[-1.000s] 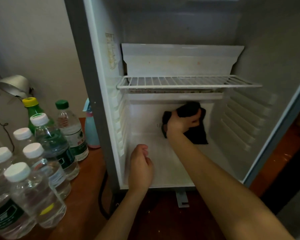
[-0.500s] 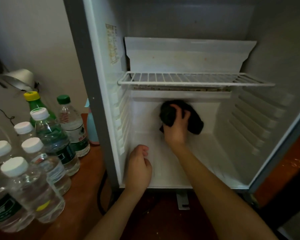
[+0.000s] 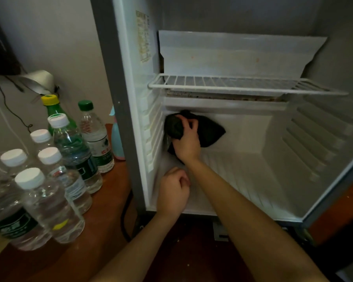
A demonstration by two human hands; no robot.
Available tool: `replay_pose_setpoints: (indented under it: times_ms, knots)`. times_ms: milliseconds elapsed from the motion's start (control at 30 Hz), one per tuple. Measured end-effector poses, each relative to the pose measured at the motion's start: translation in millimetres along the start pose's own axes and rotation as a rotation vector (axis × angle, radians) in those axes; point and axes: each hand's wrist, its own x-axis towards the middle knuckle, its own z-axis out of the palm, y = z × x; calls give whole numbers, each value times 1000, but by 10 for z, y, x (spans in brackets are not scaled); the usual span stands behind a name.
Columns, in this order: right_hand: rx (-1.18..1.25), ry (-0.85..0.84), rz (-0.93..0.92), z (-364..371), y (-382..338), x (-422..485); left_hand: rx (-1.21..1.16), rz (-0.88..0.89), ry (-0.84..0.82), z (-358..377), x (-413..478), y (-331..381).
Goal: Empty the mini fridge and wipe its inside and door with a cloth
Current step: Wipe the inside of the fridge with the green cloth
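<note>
The white mini fridge [image 3: 253,180] stands open with nothing on its floor or shelf. My right hand [image 3: 186,142] reaches deep inside and grips a dark cloth [image 3: 210,132], pressing it against the back wall near the lower left corner, under the wire shelf [image 3: 243,84]. My left hand [image 3: 172,193] rests as a loose fist on the front left of the fridge floor and holds nothing.
Several plastic water bottles [image 3: 49,200] and a green bottle [image 3: 53,110] stand on the brown wooden surface [image 3: 102,231] left of the fridge. A light blue spray bottle [image 3: 116,139] stands beside the fridge wall. A black cable [image 3: 124,216] hangs by the fridge's front left corner.
My right hand has slid the cloth leftwards along the back wall, from its middle to the left corner. My left hand stays on the fridge floor.
</note>
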Motion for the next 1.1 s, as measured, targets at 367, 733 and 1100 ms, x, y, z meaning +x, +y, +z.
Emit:
replay_pose_setpoints:
  times_ms: [367,733,1100]
  knots:
    - [675,-196,342,-641,-135,-650,-18,519,49,-767,-497,323]
    - [163,-180,167,-154,-333,-352,-90,71,4,-1152,39,33]
    - [242,-179,-72,-422,-393,-857,-445,54,225,-919,-10,93]
